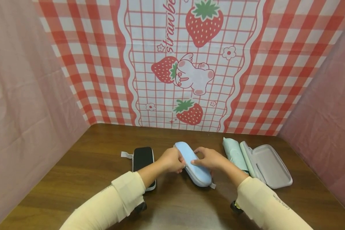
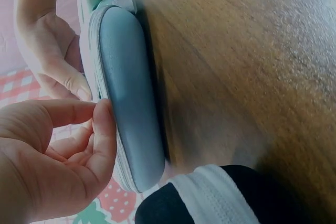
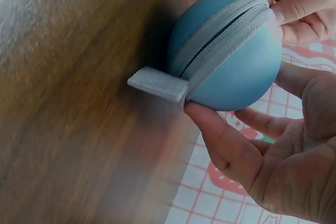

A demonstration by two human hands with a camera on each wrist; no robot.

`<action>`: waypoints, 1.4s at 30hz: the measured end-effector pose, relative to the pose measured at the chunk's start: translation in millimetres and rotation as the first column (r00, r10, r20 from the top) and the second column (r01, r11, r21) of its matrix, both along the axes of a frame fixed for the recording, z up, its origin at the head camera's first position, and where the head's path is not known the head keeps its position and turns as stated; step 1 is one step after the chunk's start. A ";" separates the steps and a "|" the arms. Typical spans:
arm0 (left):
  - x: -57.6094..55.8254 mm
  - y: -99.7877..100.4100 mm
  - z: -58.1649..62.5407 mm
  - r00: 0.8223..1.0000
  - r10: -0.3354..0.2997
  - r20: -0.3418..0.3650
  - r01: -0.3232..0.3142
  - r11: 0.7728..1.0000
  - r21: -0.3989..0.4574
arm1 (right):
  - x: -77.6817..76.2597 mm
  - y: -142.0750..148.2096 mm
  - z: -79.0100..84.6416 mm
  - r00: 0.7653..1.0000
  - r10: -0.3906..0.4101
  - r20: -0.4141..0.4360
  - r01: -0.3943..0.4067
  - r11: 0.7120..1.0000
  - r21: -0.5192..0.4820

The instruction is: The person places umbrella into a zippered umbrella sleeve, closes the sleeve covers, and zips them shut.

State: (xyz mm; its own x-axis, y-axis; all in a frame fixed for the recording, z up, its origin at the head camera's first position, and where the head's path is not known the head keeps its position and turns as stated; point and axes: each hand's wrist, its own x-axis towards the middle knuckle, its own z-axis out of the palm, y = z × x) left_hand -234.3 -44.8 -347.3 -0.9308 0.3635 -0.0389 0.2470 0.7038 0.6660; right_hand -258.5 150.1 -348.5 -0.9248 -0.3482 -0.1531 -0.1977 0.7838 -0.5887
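Observation:
A long light-blue zippered case (image 1: 201,174) with rounded ends lies slanted on the brown table. My left hand (image 1: 172,160) is at its left side; in the left wrist view, thumb and forefinger pinch at the grey zipper (image 2: 122,169), hiding the zipper pull. From the other side my right hand (image 1: 210,158) holds the case, thumb on top and fingers along its side. A grey fabric tab (image 3: 157,84) sticks out at the near end. By that end, the right wrist view shows a narrow dark gap between the zipper's two edges.
Left of the hands lies a black case (image 1: 143,156) with grey edging and a tab. To the right are a pale green packet (image 1: 235,155) and an opened case with a grey inside (image 1: 271,164). A checked strawberry cloth (image 1: 187,89) hangs behind the table (image 1: 74,179).

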 end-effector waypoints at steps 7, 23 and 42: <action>1.8 0.1 2.0 1.000 -0.021 0.015 0.021 1.000 0.009 | 2.8 -7.7 -0.5 0.996 -0.065 0.064 0.068 0.997 -0.045; 5.3 -3.3 6.0 0.996 -0.091 -0.009 0.091 0.994 -0.053 | 1.9 -22.2 -0.7 0.987 -0.126 0.099 0.134 0.988 -0.083; 11.8 -14.6 -4.6 0.994 -0.103 -0.032 0.103 0.995 -0.015 | -0.1 -16.0 2.2 0.986 0.040 -0.162 -0.022 0.994 0.107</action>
State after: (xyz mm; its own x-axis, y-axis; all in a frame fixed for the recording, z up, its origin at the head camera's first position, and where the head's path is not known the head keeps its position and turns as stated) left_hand -222.5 -59.4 -351.9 -0.8893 0.4571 -0.0147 0.3401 0.6824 0.6471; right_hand -258.6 134.2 -346.3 -0.9293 -0.3673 -0.0377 -0.3098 0.8312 -0.4617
